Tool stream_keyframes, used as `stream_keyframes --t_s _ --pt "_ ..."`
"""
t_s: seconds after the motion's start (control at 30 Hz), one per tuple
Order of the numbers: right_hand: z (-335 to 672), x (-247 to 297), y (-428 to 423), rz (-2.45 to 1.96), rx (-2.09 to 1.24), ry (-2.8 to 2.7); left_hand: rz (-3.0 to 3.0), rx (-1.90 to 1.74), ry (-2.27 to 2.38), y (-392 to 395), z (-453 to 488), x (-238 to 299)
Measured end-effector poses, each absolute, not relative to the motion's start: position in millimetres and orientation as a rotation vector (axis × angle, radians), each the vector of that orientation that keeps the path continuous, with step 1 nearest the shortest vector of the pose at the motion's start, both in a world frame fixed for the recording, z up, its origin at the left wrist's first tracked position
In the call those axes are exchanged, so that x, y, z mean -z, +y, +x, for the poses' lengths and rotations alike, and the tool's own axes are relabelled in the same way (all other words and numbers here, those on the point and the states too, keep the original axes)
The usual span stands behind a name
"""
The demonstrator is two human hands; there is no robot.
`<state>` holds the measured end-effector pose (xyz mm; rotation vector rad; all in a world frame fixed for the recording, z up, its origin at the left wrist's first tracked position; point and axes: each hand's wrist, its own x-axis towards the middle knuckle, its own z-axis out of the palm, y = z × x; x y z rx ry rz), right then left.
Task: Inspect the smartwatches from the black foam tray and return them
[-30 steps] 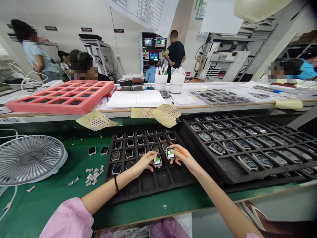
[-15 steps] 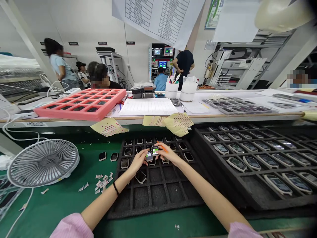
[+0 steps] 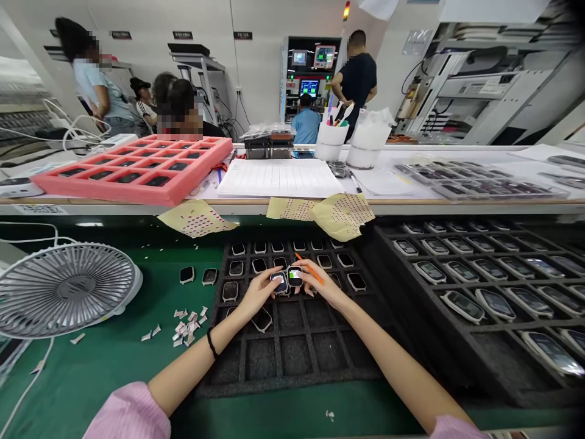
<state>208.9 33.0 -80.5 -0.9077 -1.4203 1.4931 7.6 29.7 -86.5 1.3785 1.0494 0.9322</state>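
My left hand (image 3: 256, 295) pinches a small smartwatch body (image 3: 279, 282) with a lit screen over the black foam tray (image 3: 292, 356). My right hand (image 3: 322, 288) holds a second watch body (image 3: 295, 276) right beside the first, and an orange pen (image 3: 309, 269) sticks out between its fingers. Both watches hover just above the tray's middle rows, where several dark watch bodies lie in their pockets. The near pockets of the tray hold nothing.
A white desk fan (image 3: 68, 289) lies at the left on the green mat, near scattered white tabs (image 3: 183, 323) and two loose watch bodies (image 3: 197, 275). A larger black tray of devices (image 3: 484, 286) fills the right. A pink tray (image 3: 132, 171) sits on the shelf; people work behind.
Both hands carried their watches from the tray's near-right part toward its middle rows and brought them close together. The camera view shifted right and tilted.
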Motion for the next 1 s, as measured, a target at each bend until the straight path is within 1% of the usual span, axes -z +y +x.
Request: stream_keyframes --t_s 0.37,1.0 --pt "207.4 79.6 27.2 -0.888 -1.485 -1.473 1.347 -0.973 1.104 25.9 8.2 84.4" --pt "208.2 81.7 27.6 -0.939 -1.443 -1.408 1.258 -0.979 1.048 26.6 8.0 92.7"
